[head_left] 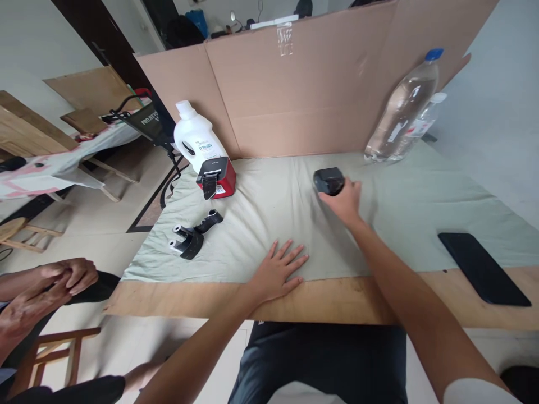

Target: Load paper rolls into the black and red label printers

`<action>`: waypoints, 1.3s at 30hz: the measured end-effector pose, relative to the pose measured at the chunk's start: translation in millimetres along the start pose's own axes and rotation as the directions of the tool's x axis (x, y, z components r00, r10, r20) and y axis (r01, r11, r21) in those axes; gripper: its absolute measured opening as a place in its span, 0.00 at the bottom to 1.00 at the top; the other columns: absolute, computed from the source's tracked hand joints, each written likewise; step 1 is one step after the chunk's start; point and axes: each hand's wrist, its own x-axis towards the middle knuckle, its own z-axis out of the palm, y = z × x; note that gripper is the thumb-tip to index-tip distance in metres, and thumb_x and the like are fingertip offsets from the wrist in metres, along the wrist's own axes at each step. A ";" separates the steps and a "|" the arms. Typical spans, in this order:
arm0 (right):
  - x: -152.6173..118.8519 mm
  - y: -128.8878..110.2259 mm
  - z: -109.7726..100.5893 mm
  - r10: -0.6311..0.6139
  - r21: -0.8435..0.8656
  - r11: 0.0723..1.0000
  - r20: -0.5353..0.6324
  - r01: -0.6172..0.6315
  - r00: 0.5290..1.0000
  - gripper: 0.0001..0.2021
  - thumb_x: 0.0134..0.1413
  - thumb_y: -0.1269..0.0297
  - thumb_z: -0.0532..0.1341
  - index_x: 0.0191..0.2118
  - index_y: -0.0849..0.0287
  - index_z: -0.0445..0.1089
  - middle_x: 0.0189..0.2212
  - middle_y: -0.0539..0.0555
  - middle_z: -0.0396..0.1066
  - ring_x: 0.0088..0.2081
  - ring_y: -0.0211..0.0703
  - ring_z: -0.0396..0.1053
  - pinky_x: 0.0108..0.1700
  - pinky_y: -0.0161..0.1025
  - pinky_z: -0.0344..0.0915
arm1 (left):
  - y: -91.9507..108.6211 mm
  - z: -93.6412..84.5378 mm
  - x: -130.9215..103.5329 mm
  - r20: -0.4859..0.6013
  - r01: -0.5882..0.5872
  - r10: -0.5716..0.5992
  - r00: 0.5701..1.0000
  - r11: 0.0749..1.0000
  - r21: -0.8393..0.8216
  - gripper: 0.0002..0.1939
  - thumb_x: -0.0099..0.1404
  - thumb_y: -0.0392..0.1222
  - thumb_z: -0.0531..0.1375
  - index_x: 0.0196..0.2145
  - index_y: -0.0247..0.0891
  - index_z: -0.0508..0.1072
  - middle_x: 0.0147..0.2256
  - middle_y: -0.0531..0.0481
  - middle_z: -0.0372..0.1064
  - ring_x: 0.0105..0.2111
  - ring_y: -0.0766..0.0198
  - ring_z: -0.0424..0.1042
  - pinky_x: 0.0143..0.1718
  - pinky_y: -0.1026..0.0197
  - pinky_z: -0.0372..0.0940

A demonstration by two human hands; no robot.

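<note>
My left hand (280, 272) lies flat on the green cloth (269, 196) near the table's front edge, fingers spread, holding nothing. Farther back, the fingers and thumb of my right hand (345, 203) are around a small black object (329, 180), whose type I cannot make out. A red and black boxy device (223, 177) with a dark strip at its front stands at the back left. Nearer on that side lie black and white rolls (186, 241), one with a black strip unwound from it.
A white jug (197, 137) and two clear bottles (402, 109) stand before a cardboard screen (303, 95). A dark flat slab (484, 268) lies at the front right. Another person's clasped hands (54, 286) are at the left, beside a wooden stool (67, 350).
</note>
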 end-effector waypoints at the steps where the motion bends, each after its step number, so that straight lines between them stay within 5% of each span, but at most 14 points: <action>1: -13.8 -13.9 9.2 -0.017 0.006 1.000 0.023 0.017 1.000 0.38 0.38 0.53 0.75 0.55 0.62 0.66 0.51 0.63 0.62 0.56 0.62 0.63 0.65 0.60 0.62 | -0.2 0.8 0.0 -0.003 0.000 0.000 1.000 1.000 -0.002 0.33 0.80 0.61 0.44 0.77 0.52 0.50 0.77 0.53 0.44 0.78 0.47 0.38 0.77 0.33 0.34; 5: -54.2 -45.2 35.5 0.035 -0.014 0.999 0.058 -0.034 0.998 0.37 0.42 0.55 0.73 0.58 0.65 0.66 0.53 0.65 0.61 0.58 0.62 0.60 0.65 0.56 0.61 | -0.8 4.4 0.3 -0.014 0.005 -0.005 1.000 1.000 0.002 0.33 0.80 0.61 0.44 0.77 0.51 0.51 0.77 0.52 0.44 0.78 0.45 0.38 0.76 0.31 0.35; 14: -97.1 -54.0 50.6 0.084 -0.047 0.995 0.033 -0.082 0.996 0.42 0.46 0.55 0.72 0.64 0.67 0.60 0.57 0.69 0.60 0.60 0.64 0.59 0.66 0.55 0.57 | 0.3 3.5 -0.2 -0.041 0.005 -0.004 0.999 1.000 0.022 0.33 0.79 0.60 0.46 0.76 0.51 0.53 0.77 0.50 0.46 0.78 0.47 0.40 0.76 0.30 0.37; 39: -104.1 -56.0 54.2 0.113 -0.110 0.988 0.018 -0.110 0.993 0.47 0.46 0.55 0.72 0.70 0.62 0.54 0.60 0.70 0.62 0.61 0.67 0.61 0.63 0.59 0.58 | 0.7 -0.3 -3.3 -0.047 0.015 -0.020 0.999 0.993 -0.115 0.32 0.78 0.59 0.50 0.74 0.50 0.58 0.77 0.52 0.47 0.78 0.48 0.41 0.77 0.33 0.36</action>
